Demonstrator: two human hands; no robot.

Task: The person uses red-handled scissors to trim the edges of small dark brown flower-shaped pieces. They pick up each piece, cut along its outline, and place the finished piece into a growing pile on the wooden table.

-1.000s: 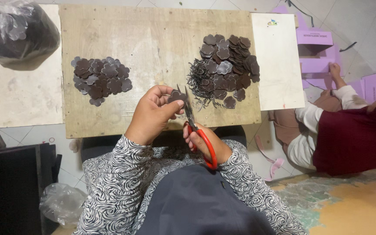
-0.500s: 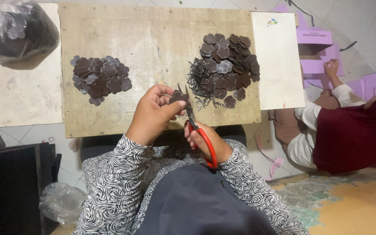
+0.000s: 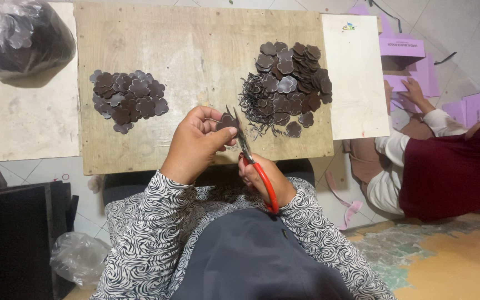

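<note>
Hardly anything has shifted since the earlier frames: our hands keep the same pose, the scissors just nudged along the edge of the piece. Our left hand (image 3: 195,145) is closed in a pinch on a small dark brown flower-shaped cutout (image 3: 228,121), held up off the table so the blades can reach its rim. Our right hand (image 3: 266,176) is wrapped around the red-handled scissors (image 3: 249,158), whose thin metal blades point up and away from us, touching the cutout's right edge.

Beyond the right hand lies a pile of flower cutouts (image 3: 291,83), flat, matte and leathery-looking, with a tangle of thin curly trimmings (image 3: 253,104) at its near left side. Beyond the left hand sits a smaller pile (image 3: 128,100) of similar shapes, kept apart, probably to separate sorted pieces. Both rest on a worn plywood table (image 3: 195,50). Far left of our hands a plastic bag (image 3: 20,36) holds more dark pieces. To the right, another person (image 3: 445,166) sits among purple boxes (image 3: 401,47).
</note>
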